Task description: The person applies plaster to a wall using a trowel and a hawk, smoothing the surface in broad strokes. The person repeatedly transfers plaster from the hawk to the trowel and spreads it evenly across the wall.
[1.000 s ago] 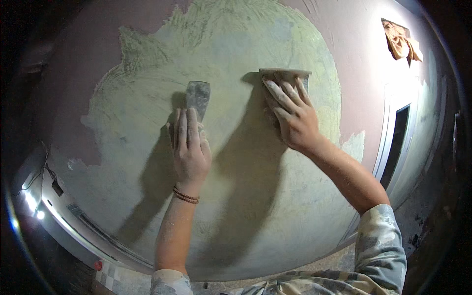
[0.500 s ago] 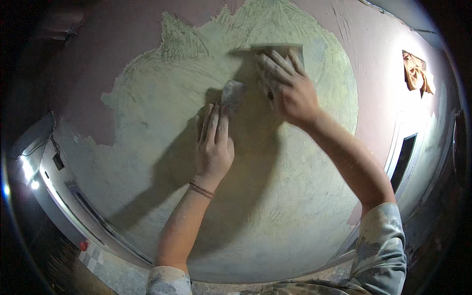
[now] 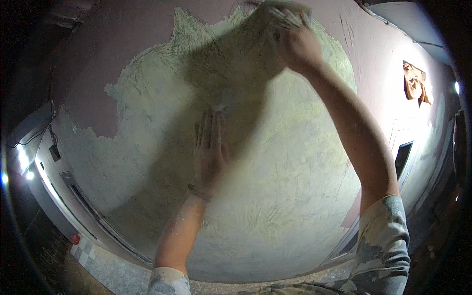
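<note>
High on the wall, my right hand grips a flat rectangular plastering trowel, both blurred. Its blade lies against the upper part of a pale greenish plaster patch that covers much of the wall. Lower and to the left, my left hand has its fingers pointing up, partly in shadow. A small grey putty knife blade sticks out past those fingertips; its handle is hidden by the hand. The patch has a ragged upper edge with rough streaks.
Bare mauve wall borders the patch. At right, a brown cloth hangs from a small wall opening above a framed doorway. Cables and lamps show at left. A red object sits low near checkered tiles.
My right hand has moved upward with the trowel to the patch's top. My left hand has moved slightly down and left, and its putty knife has passed into shadow.
</note>
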{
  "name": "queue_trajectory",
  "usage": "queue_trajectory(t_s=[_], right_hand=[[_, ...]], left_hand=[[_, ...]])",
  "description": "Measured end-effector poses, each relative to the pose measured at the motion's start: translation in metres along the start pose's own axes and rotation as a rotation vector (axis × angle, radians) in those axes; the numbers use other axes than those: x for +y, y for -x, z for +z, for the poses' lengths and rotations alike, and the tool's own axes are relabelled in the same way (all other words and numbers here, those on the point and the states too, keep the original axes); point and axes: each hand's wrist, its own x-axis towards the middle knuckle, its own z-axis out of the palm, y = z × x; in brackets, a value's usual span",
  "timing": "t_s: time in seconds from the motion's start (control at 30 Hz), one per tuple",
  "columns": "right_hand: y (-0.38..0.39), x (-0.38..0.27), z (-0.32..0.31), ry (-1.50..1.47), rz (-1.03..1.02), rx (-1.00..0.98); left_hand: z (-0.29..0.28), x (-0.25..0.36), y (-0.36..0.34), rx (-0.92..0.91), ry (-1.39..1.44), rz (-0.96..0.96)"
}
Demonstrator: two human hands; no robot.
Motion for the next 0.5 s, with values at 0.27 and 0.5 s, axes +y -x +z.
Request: queue_trajectory(t_s=[0.27,0.5], right_hand=[[0.051,-0.046,-0.006,-0.101,-0.457,0.108],[-0.001,-0.018,-0.001,0.053,-0.214,0.390]], left_hand=[[0.004,-0.007,0.017,-0.025,-0.071,-0.083],[0.000,-0.005,0.017,-0.023,-0.064,-0.073]])
